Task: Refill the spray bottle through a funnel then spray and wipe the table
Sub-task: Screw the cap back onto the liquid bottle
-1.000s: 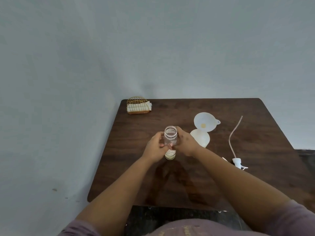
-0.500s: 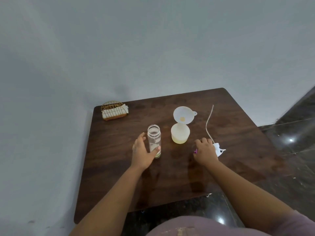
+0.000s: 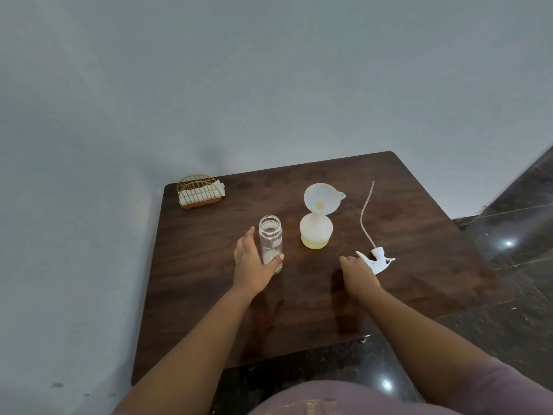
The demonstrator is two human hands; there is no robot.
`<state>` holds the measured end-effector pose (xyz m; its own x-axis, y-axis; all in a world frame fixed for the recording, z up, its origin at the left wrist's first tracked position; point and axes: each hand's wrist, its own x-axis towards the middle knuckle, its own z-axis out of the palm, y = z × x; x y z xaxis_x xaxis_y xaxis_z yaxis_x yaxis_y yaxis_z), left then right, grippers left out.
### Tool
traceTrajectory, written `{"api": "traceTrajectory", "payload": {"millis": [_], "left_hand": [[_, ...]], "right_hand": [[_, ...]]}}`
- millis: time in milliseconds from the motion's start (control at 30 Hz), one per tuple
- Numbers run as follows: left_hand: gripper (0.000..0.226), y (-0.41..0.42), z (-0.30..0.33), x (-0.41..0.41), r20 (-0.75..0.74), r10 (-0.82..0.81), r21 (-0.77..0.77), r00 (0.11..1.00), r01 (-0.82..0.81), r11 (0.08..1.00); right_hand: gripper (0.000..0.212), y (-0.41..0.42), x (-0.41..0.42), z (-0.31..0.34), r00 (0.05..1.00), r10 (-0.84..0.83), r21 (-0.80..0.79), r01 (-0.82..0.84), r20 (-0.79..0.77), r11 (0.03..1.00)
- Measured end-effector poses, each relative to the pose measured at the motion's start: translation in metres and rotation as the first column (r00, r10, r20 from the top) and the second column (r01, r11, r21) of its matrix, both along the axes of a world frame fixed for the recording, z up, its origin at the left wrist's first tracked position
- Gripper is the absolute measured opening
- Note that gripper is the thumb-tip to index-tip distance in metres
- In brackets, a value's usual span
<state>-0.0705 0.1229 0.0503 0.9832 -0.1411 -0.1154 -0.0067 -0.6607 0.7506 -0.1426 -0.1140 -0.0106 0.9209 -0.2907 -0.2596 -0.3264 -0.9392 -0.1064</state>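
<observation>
A plain domestic room, likely a dining corner at home. A dark wooden table [image 3: 299,310] stands against a bare pale wall [image 3: 269,85], with a gold wire napkin holder [image 3: 199,191] at its far left and polished dark stone floor [image 3: 508,235] on the right.

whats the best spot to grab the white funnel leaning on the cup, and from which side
Pinch the white plastic funnel at its wide rim, coming from above on the near-right with the right hand. Its mouth tilts toward the camera, its narrow spout resting on the translucent cup of yellowish liquid.
</observation>
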Motion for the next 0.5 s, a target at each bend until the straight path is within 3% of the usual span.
{"api": "traceTrajectory", "payload": {"millis": [167,267,333,400,500], "left_hand": [[0.094,0.002,0.002,0.0,-0.013,-0.004,0.005,1.0,0.004,1.0],[0.094,0.004,0.001,0.002,-0.008,-0.007,-0.003,1.0,0.007,1.0],[0.093,0.005,0.001,0.003,-0.001,-0.011,-0.013,1.0,0.011,1.0],[0.093,0.006,0.002,0.005,0.004,-0.017,-0.031,1.0,0.017,0.999],[0.093,0.006,0.004,0.008,0.035,-0.028,-0.055,0.999,0.03,0.998]], "right_hand": [[0.024,0.012,-0.005,0.005,0.998,0.058,-0.042,-0.058,0.014,0.997],[0.035,0.021,0.002,0.012,1.0,-0.026,0.146,0.026,-0.007,0.989],[0.035,0.03,0.01,0.022,0.991,-0.132,0.406,0.135,-0.036,0.904],[0.027,0.041,0.016,0.036,0.968,-0.249,0.621,0.214,-0.032,0.754],[0.013,0.06,0.024,0.062,0.934,-0.357,0.785,0.226,-0.007,0.576]]}}
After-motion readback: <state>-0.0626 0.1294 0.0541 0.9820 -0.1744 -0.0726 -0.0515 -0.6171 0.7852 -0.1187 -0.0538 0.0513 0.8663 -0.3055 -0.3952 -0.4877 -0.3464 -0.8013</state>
